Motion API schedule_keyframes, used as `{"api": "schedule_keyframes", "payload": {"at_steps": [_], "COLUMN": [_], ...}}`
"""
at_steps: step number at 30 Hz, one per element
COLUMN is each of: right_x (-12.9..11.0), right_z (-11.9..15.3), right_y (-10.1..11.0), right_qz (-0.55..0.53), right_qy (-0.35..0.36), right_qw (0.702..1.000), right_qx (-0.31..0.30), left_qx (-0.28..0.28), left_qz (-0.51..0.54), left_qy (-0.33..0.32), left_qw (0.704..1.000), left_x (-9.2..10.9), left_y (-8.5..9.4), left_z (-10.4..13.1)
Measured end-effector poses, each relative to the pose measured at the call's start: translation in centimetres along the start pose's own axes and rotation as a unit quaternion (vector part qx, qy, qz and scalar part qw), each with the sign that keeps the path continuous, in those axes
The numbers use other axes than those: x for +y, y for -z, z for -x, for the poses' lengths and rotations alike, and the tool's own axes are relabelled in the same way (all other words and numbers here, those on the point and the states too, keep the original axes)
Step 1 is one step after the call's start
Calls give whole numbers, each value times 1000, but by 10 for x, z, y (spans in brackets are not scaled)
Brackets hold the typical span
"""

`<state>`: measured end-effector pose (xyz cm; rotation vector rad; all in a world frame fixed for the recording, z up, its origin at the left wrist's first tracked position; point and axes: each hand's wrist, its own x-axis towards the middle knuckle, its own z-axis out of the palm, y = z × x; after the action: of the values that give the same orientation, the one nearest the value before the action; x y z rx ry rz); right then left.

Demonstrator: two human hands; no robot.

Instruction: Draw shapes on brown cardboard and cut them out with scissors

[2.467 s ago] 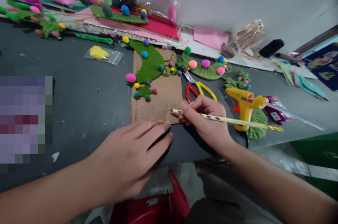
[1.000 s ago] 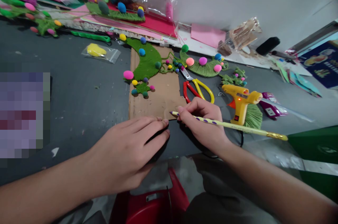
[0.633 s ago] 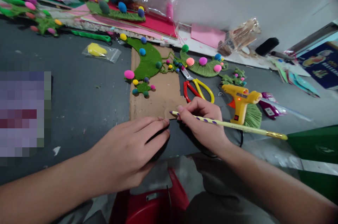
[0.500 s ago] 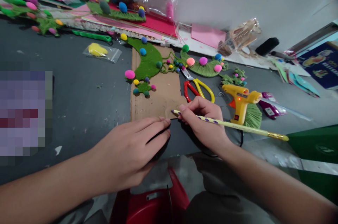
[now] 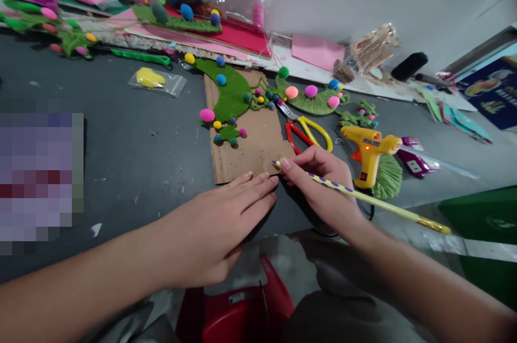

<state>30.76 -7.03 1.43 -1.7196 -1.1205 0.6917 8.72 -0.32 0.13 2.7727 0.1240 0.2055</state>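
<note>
A piece of brown cardboard [image 5: 250, 152] lies on the dark table, tilted slightly. My left hand [image 5: 222, 219] rests flat at its lower edge, fingers stretched out and holding nothing. In my right hand [image 5: 323, 184] is a pale yellow pencil [image 5: 383, 205] with purple spots, pinched near its point, which is at the cardboard's lower right, where faint curved lines show. A green crescent [image 5: 232, 92] with coloured balls covers the cardboard's upper part, and a small green star [image 5: 229, 134] hangs below it. Scissors [image 5: 309, 133] with red and yellow handles lie just beyond my right hand.
A yellow glue gun [image 5: 367, 152] with a lit red light stands at the right, by a green wrapped piece [image 5: 388, 179]. A small bag [image 5: 157, 82] holds something yellow. Craft supplies line the wall. A red stool [image 5: 242, 316] is below the table edge.
The cardboard has turned a little, its lower end swinging right, and the crescent and star have shifted with it. Both my hands and the pencil have moved slightly right.
</note>
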Motion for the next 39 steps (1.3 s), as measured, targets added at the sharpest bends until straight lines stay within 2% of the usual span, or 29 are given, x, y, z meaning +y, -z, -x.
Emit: {"api": "schedule_keyframes", "payload": {"at_steps": [6, 9, 21, 26, 32, 39], "right_x": [3, 5, 4, 6, 4, 5], "right_z": [-2, -2, -1, -2, -1, -1], "right_y": [-2, -3, -5, -4, -5, -4], "right_qz": [23, 27, 37, 41, 33, 43], "right_qy": [1, 6, -2, 8, -4, 3], "right_qw": [1000, 1000, 999, 999, 999, 999], "right_qx": [6, -1, -18, 8, -20, 3], "left_qx": [69, 81, 76, 81, 75, 74], "left_qz": [-29, -30, -31, -17, -26, -33], "left_qy": [2, 6, 7, 8, 9, 14], "left_qw": [997, 996, 997, 997, 997, 997], "left_x": [0, 0, -1, -1, -1, 0], "left_y": [0, -1, 0, 0, 1, 0], "left_z": [5, 6, 4, 6, 4, 4]}}
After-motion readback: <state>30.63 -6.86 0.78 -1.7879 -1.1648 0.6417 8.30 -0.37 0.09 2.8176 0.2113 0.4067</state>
